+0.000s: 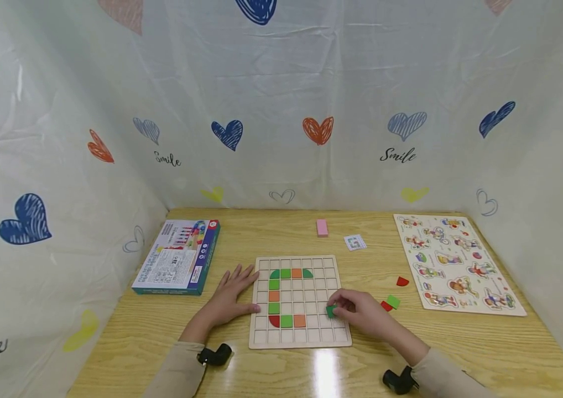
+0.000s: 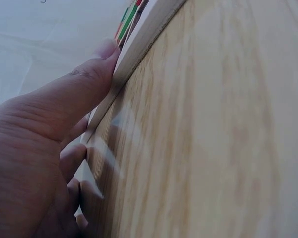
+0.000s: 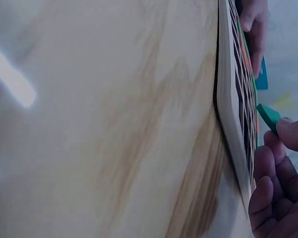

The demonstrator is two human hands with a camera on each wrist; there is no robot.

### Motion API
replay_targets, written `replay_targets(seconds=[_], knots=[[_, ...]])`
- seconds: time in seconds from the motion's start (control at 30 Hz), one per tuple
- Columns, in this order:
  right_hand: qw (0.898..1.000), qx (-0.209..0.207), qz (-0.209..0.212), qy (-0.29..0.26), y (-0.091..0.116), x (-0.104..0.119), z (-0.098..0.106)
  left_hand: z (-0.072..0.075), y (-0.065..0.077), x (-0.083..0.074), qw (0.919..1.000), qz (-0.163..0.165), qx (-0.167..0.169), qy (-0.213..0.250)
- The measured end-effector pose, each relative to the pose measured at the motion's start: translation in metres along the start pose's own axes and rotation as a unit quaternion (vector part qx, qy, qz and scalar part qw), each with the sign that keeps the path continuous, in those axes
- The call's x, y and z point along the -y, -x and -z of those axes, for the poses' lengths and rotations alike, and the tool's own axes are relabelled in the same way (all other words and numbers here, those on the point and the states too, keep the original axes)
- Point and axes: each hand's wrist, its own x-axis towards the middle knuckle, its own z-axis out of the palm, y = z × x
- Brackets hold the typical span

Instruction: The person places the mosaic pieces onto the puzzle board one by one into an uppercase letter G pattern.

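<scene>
A wooden grid board lies on the table, with green, orange and red tiles set in its squares in a C-like shape. My left hand rests at the board's left edge, its fingers stretched out and the thumb on the rim. Over the lower right part of the board, my right hand pinches a dark green tile between thumb and fingertips. The tile is tilted, held close over the grid. At the lower left of the shape sits a red quarter-round tile.
Right of the board lie a light green tile and red tiles, one red tile farther off. A pattern card and a pink block lie behind. A box stands left, a picture puzzle board right.
</scene>
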Motion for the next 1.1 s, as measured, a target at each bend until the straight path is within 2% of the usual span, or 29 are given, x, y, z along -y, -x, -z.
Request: replay_targets(seconds=[0.27, 0.43, 0.7, 1.1], knots=[[1.0, 0.018, 0.014, 0.019, -0.011, 0.019, -0.022, 0.001, 0.0, -0.001, 1.0, 0.0, 0.002, -0.001], [0.999, 0.015, 0.013, 0.032, -0.016, 0.026, -0.03, 0.001, -0.001, -0.002, 1.0, 0.001, 0.003, -0.004], [0.998, 0.021, 0.006, 0.058, -0.017, 0.029, -0.035, 0.002, -0.001, -0.003, 1.0, 0.001, 0.002, -0.001], [0.996, 0.01, 0.038, 0.086, -0.018, 0.029, -0.037, 0.0, -0.001, 0.001, 1.0, 0.003, 0.001, -0.006]])
